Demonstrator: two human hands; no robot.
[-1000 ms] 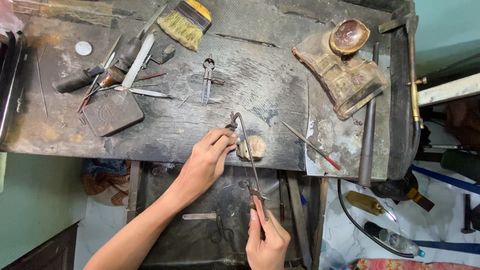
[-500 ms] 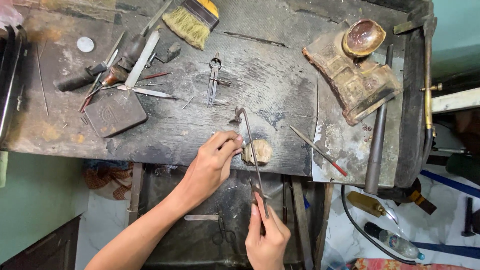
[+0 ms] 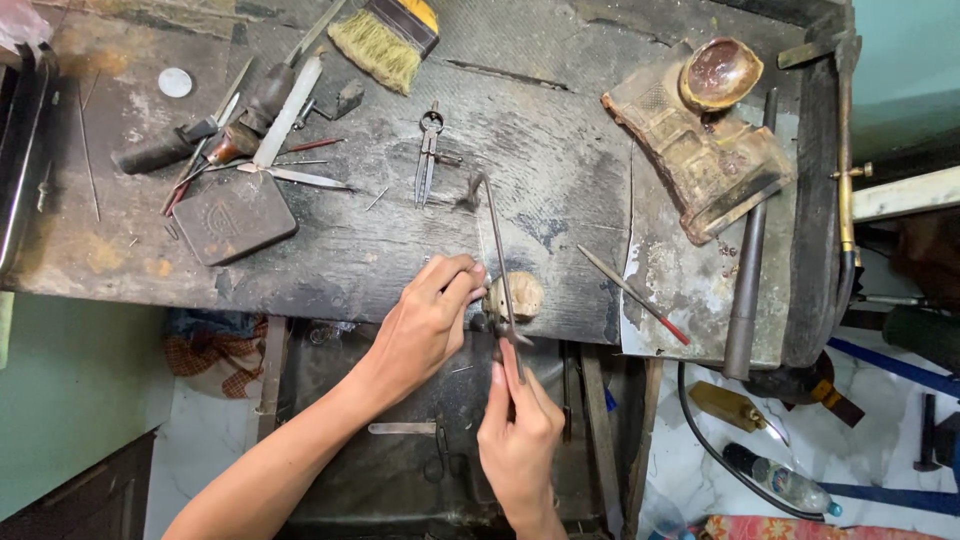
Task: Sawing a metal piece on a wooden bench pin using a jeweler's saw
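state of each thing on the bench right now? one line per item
left hand: fingers pinched at the wooden peg
right hand: gripping the saw handle
saw: held, frame lying across the bench
wooden peg: sticking out from the bench edge
dividers: nearly closed, lying flat
brush: lying on its side
small bowl: upright on the worn block

A dark, scarred wooden worktop (image 3: pixel 300 270) carries a straw-bristled brush (image 3: pixel 385 35) at the far edge, steel dividers (image 3: pixel 428 150) near the middle, a flat dark metal block (image 3: pixel 232 216) to the left, a small white disc (image 3: pixel 175 82) far left, and a worn brown block with a bowl (image 3: pixel 705 130) to the right.
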